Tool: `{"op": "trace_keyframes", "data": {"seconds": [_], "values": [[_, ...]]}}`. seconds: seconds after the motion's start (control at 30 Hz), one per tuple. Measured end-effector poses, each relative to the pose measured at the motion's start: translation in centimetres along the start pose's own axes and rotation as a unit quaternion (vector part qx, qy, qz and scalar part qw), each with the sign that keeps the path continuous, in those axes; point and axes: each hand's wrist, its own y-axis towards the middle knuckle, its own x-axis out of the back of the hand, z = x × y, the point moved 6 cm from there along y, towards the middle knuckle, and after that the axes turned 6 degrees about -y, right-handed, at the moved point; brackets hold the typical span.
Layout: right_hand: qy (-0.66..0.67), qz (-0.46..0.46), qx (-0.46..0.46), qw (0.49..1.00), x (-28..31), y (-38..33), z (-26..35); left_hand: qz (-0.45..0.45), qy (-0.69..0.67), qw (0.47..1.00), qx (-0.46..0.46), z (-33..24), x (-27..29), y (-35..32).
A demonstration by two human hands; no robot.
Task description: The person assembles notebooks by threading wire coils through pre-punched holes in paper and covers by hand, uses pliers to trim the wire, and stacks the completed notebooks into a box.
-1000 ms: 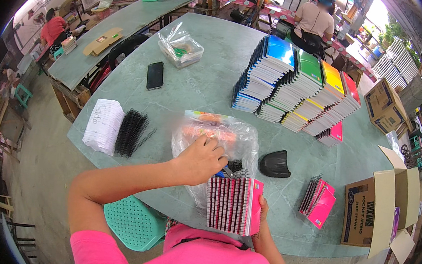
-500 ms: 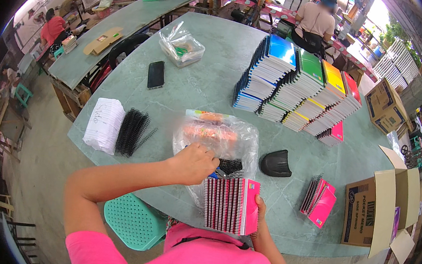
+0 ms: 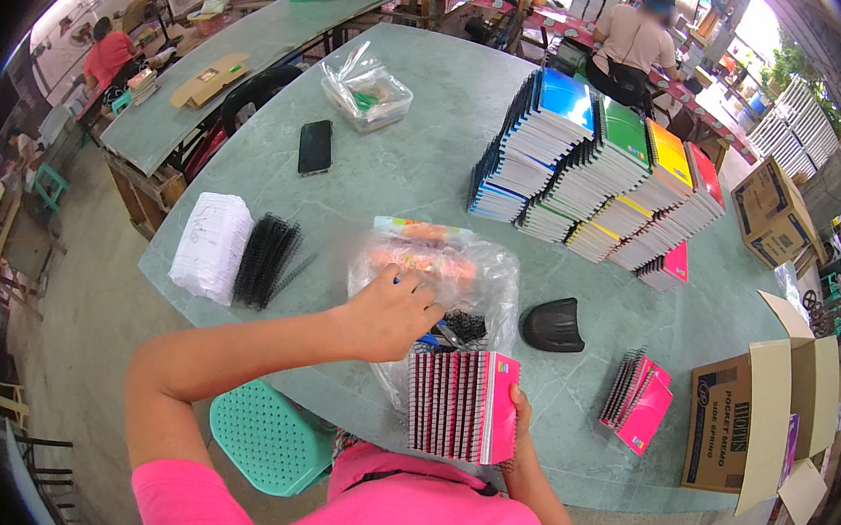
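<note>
My left hand is closed around blue-handled pliers, with a blue handle end showing by the knuckles. The metal jaws reach to the top edge of a row of pink spiral notebooks, standing with their wire bindings side by side. My right hand grips this row from its right side, thumb on the outer pink cover; its other fingers are hidden behind. Just beyond the notebooks, black coil pieces lie on a clear plastic bag. An orange-printed package shows through the bag.
Black spiral coils lie beside a white wrapped bundle at left. A phone, a plastic tub, stacked colored notebooks, a black curved object, loose pink notebooks and an open carton surround the work.
My left hand has shifted slightly up and away, and the pliers' jaws sit a little higher above the notebooks. My right hand keeps its hold. The whole view has shifted slightly.
</note>
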Motion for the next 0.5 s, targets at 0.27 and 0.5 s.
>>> {"op": "trace_keyframes", "data": {"seconds": [0.27, 0.5], "values": [[0.010, 0.005, -0.015, 1.000, 1.1, 0.3, -0.8, 0.086, 0.007, 0.996, 0.010, -0.7, -1.8, 0.3], [-0.008, -0.027, -0.016, 0.999, 0.3, -0.3, -0.4, 0.087, 0.006, 0.995, 0.040, -0.1, -1.6, -0.1]]}}
